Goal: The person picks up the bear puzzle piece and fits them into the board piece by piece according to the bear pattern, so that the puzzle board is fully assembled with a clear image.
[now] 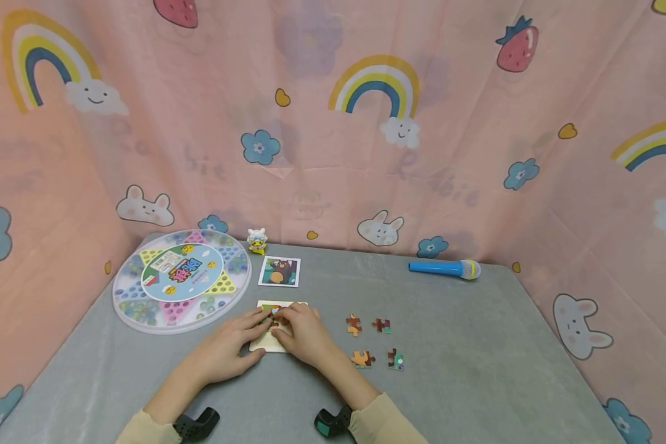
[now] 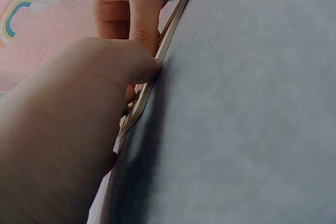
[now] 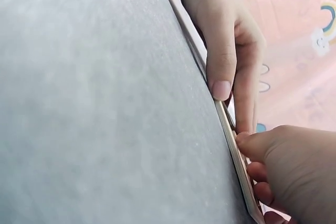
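A cream puzzle board (image 1: 271, 343) lies on the table, with some coloured puzzle showing at its top left. My left hand (image 1: 227, 346) rests at the board's left side, fingers fairly straight, the thumb by its near edge. From the right, my right hand (image 1: 305, 333) bends over the board and pinches a small puzzle piece (image 1: 275, 311) between thumb and fingers, mostly covered by them. In the right wrist view the left thumb (image 3: 221, 88) touches the board's edge (image 3: 231, 148). Loose jigsaw pieces (image 1: 363, 358) lie in two rows right of the right hand.
Behind the board is a picture card (image 1: 279, 272) of a bear. A round marble board game (image 1: 180, 280) lies at the left, with a small figurine (image 1: 257, 241) beside it. A blue toy microphone (image 1: 444, 269) lies at the back right, before a pink printed curtain (image 1: 322, 185).
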`<move>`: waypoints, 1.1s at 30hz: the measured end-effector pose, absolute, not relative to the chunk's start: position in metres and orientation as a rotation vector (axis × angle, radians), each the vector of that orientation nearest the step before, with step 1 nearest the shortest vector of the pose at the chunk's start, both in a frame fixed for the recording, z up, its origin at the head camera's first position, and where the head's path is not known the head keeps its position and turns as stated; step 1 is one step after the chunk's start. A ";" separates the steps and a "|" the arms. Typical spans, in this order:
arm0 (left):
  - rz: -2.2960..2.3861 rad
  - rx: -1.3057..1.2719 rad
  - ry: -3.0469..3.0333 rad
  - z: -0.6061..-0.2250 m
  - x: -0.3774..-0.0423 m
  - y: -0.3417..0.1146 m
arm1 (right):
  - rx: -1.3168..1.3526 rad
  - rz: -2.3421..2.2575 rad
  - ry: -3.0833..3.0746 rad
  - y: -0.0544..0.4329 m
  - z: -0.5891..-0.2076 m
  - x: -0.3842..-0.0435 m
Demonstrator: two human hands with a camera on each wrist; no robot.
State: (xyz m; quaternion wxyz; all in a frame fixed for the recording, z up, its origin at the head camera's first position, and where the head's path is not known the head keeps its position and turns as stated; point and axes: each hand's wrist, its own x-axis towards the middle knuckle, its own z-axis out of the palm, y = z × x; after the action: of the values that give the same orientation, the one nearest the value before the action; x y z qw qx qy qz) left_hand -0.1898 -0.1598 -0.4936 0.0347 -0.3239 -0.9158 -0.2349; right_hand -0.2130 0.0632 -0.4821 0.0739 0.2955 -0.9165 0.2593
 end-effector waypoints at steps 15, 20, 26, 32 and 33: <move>-0.761 -0.956 -2.875 -0.493 -0.189 -0.159 | 0.847 0.958 -2.747 0.090 -0.459 -0.224; -0.790 -0.954 -2.880 -0.494 -0.190 -0.159 | 0.784 0.989 -2.786 0.111 -0.450 -0.223; -0.804 -0.965 -2.857 -0.495 -0.191 -0.159 | 0.741 1.019 -2.759 0.147 -0.450 -0.225; -0.809 -0.959 -2.863 -0.495 -0.190 -0.159 | 0.727 1.077 -2.688 0.189 -0.461 -0.231; -0.812 -0.959 -2.864 -0.495 -0.189 -0.159 | 0.720 1.087 -2.682 0.195 -0.463 -0.232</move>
State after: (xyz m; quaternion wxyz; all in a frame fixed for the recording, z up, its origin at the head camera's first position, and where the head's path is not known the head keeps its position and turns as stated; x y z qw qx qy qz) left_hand -0.1894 -0.1590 -0.4950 0.0073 -0.3066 -0.9157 -0.2596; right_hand -0.2320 0.1954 -0.4626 0.0797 0.2407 -0.8965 0.3633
